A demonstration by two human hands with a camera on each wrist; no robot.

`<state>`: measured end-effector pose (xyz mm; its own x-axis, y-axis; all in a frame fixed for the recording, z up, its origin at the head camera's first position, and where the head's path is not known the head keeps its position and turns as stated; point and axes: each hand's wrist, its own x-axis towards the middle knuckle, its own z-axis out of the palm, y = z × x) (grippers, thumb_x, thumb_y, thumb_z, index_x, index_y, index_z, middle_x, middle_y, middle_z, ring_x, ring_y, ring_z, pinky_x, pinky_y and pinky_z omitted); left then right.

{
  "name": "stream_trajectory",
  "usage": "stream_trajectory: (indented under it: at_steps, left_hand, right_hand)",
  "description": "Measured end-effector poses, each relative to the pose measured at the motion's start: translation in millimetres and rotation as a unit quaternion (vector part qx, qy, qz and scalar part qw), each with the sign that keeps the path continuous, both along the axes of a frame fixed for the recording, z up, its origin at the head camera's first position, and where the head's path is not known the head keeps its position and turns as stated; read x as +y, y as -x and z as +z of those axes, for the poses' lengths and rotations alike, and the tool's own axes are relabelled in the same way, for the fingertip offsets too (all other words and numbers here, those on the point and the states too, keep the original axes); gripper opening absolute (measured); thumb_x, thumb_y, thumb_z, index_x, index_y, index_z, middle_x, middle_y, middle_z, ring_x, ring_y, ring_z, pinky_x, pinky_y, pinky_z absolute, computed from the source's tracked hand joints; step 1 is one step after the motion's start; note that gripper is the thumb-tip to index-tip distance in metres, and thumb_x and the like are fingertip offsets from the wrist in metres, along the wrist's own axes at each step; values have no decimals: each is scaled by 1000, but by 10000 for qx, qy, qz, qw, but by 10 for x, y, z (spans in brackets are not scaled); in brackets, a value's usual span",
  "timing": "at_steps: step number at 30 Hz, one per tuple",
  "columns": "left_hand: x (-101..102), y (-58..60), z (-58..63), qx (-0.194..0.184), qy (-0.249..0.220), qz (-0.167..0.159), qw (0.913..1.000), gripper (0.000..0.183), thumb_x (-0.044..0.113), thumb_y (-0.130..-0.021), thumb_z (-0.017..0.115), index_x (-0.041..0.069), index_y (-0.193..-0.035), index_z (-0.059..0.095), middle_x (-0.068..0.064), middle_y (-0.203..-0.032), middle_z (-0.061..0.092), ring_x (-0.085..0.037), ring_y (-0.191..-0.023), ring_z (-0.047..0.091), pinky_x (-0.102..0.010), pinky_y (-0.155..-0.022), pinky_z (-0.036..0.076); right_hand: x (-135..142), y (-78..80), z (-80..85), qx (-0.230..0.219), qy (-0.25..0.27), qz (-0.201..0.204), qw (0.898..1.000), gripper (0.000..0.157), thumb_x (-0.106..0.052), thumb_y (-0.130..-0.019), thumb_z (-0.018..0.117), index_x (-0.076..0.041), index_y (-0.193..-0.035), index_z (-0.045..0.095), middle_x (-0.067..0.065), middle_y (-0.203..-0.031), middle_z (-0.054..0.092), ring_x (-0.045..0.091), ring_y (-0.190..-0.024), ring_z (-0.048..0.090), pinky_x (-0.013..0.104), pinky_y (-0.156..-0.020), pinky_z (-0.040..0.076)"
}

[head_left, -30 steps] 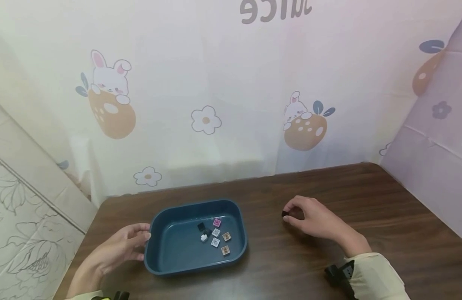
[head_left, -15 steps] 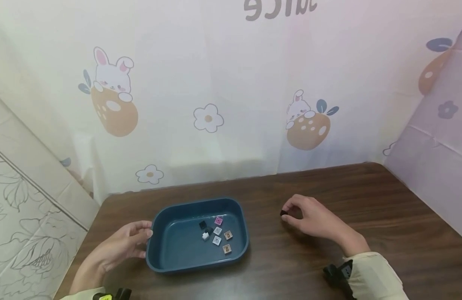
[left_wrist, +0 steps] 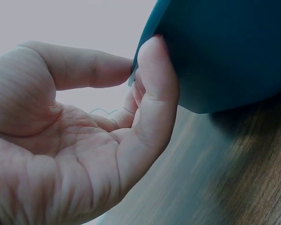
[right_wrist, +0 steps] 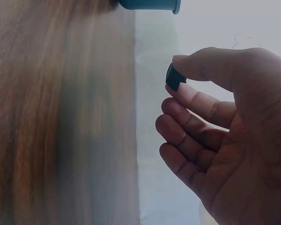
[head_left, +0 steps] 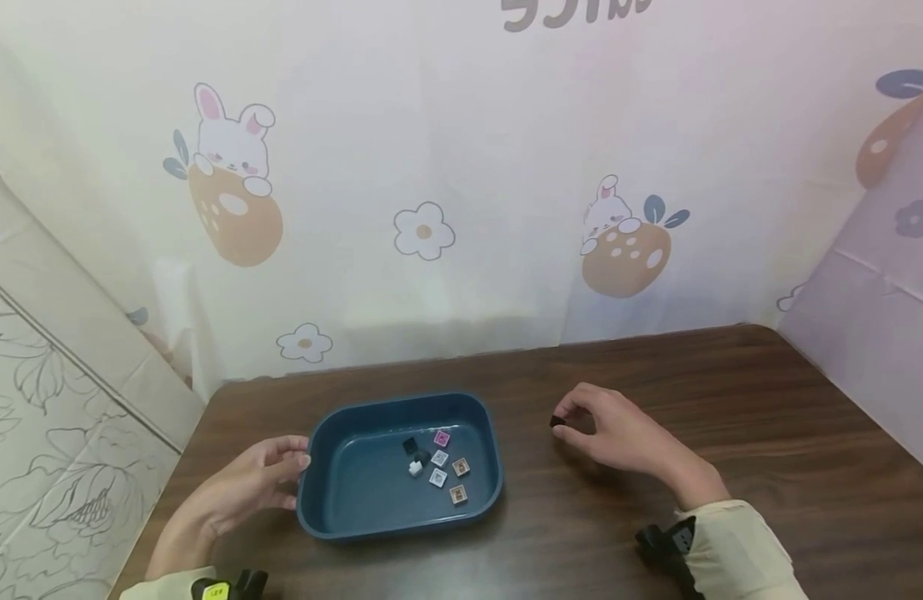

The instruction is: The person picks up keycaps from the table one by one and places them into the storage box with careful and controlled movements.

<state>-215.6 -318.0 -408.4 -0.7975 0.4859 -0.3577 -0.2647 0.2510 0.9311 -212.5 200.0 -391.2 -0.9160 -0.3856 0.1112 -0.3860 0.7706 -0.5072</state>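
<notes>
My left hand (head_left: 247, 483) pinches the left rim of a dark blue tray (head_left: 356, 532) between thumb and fingers. In the left wrist view, the hand (left_wrist: 98, 122) has its thumb and a fingertip on opposite sides of the tray's edge (left_wrist: 152, 18). A small black block (right_wrist: 175, 77) is pinched between the thumb and index finger of my right hand (right_wrist: 215, 126), above the wooden table to the right of the tray. Inside the tray, toward its right side, lie several small blocks: a pink one (head_left: 442, 438), white ones (head_left: 437, 477), tan ones (head_left: 458, 495) and dark ones (head_left: 410, 446).
The brown wooden table (head_left: 551, 533) extends around the tray and under both hands. Behind it hangs a pale printed curtain (head_left: 491, 250) that meets the table's back edge. More cloth panels close in the left and right sides.
My right hand has moved a little left toward the tray, still pinching the black block. The left hand keeps its hold on the rim. The head view has shifted slightly.
</notes>
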Motion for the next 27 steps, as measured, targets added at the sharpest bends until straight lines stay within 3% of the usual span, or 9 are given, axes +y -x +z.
stream_trajectory:
  at_steps: [14, 27]
  left_hand:
    - [-18, -27, 4, -76, 43, 54, 9999, 43, 21, -110, 52, -8, -140, 41, -2, -113, 63, -15, -101, 66, -34, -81, 62]
    - [35, -13, 27, -64, 159, 157, 9997, 47, 22, -110, 54, -10, -141, 40, -4, -114, 63, -16, -101, 66, -35, -81, 62]
  right_hand:
    - [-180, 40, 33, 251, -45, 94, 9996, 11, -23, -96, 78, -22, -106, 72, -9, -104, 69, 12, -101, 66, 42, -92, 59]
    - [-335, 54, 77, 24, 194, 181, 9996, 15, -22, -95, 79, -21, -108, 73, -7, -106, 70, 17, -104, 68, 48, -95, 60]
